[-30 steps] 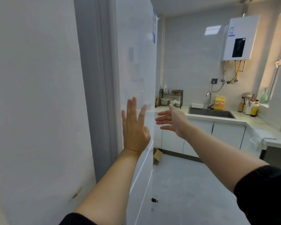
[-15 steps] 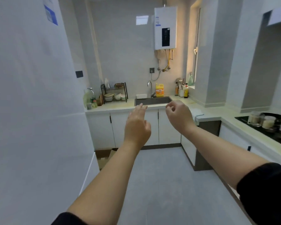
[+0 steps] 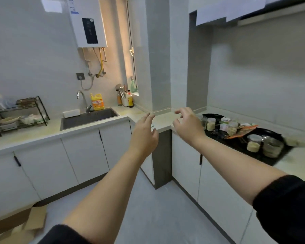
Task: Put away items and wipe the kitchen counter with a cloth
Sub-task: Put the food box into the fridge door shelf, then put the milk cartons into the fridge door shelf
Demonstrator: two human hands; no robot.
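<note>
Standing in a small kitchen, arms out. Taking in, far left of the left hand (image 3: 144,132), a wire dish rack (image 3: 23,111) on the counter (image 3: 42,132); nearer that hand, a sink (image 3: 90,118) with a yellow detergent bottle (image 3: 97,104) just behind.

Reaching forward with the left hand at the counter's corner, fingers straight and relaxed, gripping nothing. Reaching alongside with the right hand (image 3: 187,125), near the left but not touching it, fingers loosely curled, likewise carrying nothing.

Facing, just right of the right hand, the job's clutter: a cluster of lidded glass jars (image 3: 211,124) and an orange packet (image 3: 241,132) crowding a black cooktop (image 3: 239,147), with more jars (image 3: 253,143) further right, blurring toward the frame's edge. Finding no cloth in view; possibly hiding behind the hands, impossible to tell.

Judging the glass jars stiff, smooth and breakable, probably light to middling with dry contents, so calling for fingers wrapped round the body below the lid, one jar at a time, never a lift by the lid alone. Judging the orange packet soft and crinkly, likely light, best pinched at its upper edge to avoid spilling. Expecting glass on that glossy surface to slide and clink, so favouring a straight lift over dragging.
</note>
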